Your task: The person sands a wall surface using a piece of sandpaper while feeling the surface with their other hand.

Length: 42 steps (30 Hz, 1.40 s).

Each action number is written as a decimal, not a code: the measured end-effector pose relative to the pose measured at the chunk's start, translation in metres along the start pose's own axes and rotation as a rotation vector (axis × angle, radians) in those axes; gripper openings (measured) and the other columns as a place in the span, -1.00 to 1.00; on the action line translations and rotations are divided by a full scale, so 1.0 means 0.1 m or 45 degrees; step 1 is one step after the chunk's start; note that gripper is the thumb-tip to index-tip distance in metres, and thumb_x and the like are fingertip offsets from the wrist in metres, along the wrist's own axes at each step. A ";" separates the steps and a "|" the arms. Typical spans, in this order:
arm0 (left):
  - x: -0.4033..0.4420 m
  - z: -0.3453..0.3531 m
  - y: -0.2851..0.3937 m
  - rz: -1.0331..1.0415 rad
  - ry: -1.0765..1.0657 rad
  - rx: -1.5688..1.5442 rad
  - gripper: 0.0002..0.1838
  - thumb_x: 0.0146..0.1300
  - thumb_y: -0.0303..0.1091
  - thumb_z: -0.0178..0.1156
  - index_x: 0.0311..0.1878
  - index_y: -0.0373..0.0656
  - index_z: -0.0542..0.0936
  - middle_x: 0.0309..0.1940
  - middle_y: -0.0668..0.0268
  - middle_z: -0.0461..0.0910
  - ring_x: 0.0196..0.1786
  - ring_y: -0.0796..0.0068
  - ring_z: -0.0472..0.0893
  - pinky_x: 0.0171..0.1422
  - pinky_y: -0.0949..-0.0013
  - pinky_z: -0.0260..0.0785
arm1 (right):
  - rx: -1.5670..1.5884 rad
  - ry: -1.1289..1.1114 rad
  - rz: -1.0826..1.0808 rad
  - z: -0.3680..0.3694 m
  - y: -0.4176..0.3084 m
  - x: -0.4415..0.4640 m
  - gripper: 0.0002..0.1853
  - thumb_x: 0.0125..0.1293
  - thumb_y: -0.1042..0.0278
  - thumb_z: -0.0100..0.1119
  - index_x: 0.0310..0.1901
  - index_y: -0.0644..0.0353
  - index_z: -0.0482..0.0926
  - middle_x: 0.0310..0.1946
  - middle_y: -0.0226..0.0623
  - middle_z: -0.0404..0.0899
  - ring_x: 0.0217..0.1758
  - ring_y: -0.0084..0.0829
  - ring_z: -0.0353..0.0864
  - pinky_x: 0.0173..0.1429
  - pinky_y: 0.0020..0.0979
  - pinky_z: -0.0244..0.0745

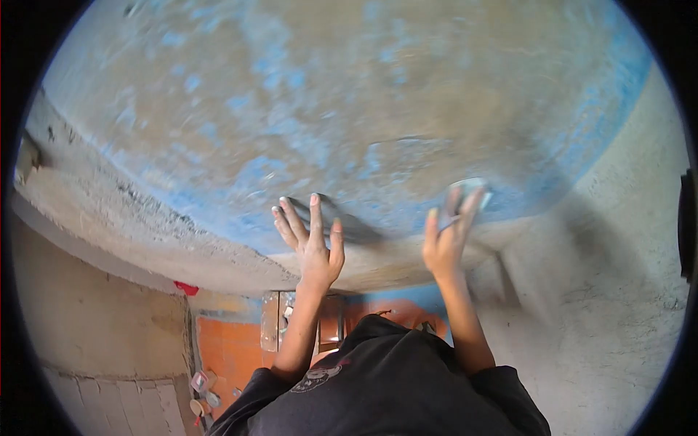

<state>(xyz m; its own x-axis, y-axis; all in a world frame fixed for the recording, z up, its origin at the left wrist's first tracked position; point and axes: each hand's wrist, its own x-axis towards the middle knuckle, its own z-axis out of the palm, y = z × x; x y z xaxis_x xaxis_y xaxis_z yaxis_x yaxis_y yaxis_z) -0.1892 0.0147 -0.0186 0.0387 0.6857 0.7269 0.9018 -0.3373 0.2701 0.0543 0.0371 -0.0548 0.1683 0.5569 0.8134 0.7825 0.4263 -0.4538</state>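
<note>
Before me is a wall (334,87) with a worn, patchy surface of blue paint and bare grey-brown. My left hand (313,243) is open and empty, fingers spread close to the lower blue edge; its shadow falls just right of it. Dust whitens the fingers. Farther right, my right hand (447,236) presses a flat, pale-edged piece that looks like sandpaper (478,190) to the painted surface, fingers over it. Motion blurs this hand and the piece, so its exact shape is unclear.
A rough plaster ledge (167,218) borders the paint at left, and a grey plaster wall (611,269) stands at right. Below are an orange floor (225,345), a wooden piece of furniture (270,320), small containers (202,381) and a red scrap (186,288).
</note>
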 end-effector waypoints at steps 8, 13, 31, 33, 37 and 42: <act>-0.43 -0.42 -0.64 -0.131 -0.190 -0.175 -0.28 0.39 -0.21 0.18 0.56 -0.09 0.18 0.59 -0.21 -0.21 0.58 -0.43 -0.32 0.55 -0.29 -0.24 | 0.511 0.311 0.569 0.15 -0.46 0.28 -0.29 0.56 0.03 -0.13 0.56 0.24 -0.02 0.58 0.23 -0.31 0.65 0.15 -0.31 0.61 0.09 -0.28; -0.61 -0.53 -0.91 -0.190 -0.255 -0.218 -0.29 0.36 -0.19 0.19 0.55 0.04 0.23 0.61 -0.05 -0.12 0.55 -0.52 -0.18 0.49 -0.33 -0.09 | -0.081 -0.281 -0.202 0.78 -1.22 -0.39 -0.30 0.54 0.07 -0.13 0.56 0.25 -0.01 0.56 0.32 -0.41 0.62 0.34 -0.44 0.57 0.26 -0.35; -0.87 -0.78 -1.33 -0.289 -0.464 -0.573 -0.20 0.38 -0.20 0.16 0.61 0.00 0.03 0.55 -0.34 -0.29 0.56 -0.44 -0.14 0.60 -0.15 -0.19 | 0.013 -0.041 0.108 0.94 -1.97 -0.03 -0.30 0.50 0.14 -0.05 0.54 0.26 0.04 0.52 0.45 -0.32 0.59 0.39 -0.28 0.53 0.30 -0.23; -0.84 -0.78 -1.33 -0.282 -0.462 -0.590 -0.20 0.38 -0.21 0.15 0.61 -0.01 0.02 0.55 -0.35 -0.30 0.56 -0.44 -0.15 0.60 -0.14 -0.19 | -0.064 -0.047 0.017 0.91 -2.01 0.05 -0.30 0.51 0.13 -0.06 0.55 0.27 0.03 0.52 0.45 -0.31 0.59 0.38 -0.28 0.54 0.29 -0.23; -0.86 -0.83 -1.32 -0.320 -0.472 -0.638 -0.20 0.39 -0.22 0.15 0.61 -0.04 0.03 0.54 -0.36 -0.31 0.57 -0.43 -0.16 0.59 -0.12 -0.17 | -0.238 -0.349 -0.105 1.14 -1.82 -0.77 -0.29 0.52 0.11 -0.08 0.55 0.27 -0.02 0.52 0.44 -0.31 0.60 0.37 -0.29 0.56 0.25 -0.24; -0.85 -0.99 -1.33 -0.322 -0.519 -0.658 -0.21 0.40 -0.22 0.15 0.60 -0.11 0.03 0.54 -0.37 -0.35 0.58 -0.40 -0.19 0.59 -0.09 -0.14 | -0.155 -0.134 0.208 0.99 -1.66 -0.55 -0.28 0.52 0.08 -0.07 0.56 0.23 -0.01 0.53 0.43 -0.29 0.59 0.37 -0.24 0.56 0.25 -0.23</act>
<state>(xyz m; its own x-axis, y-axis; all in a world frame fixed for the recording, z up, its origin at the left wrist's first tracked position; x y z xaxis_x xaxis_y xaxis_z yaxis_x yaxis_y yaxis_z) -0.3547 -0.0628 -0.0540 0.1039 0.9364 0.3352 0.5886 -0.3295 0.7382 -0.1440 0.0064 -0.0602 0.2403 0.6853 0.6875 0.8177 0.2388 -0.5238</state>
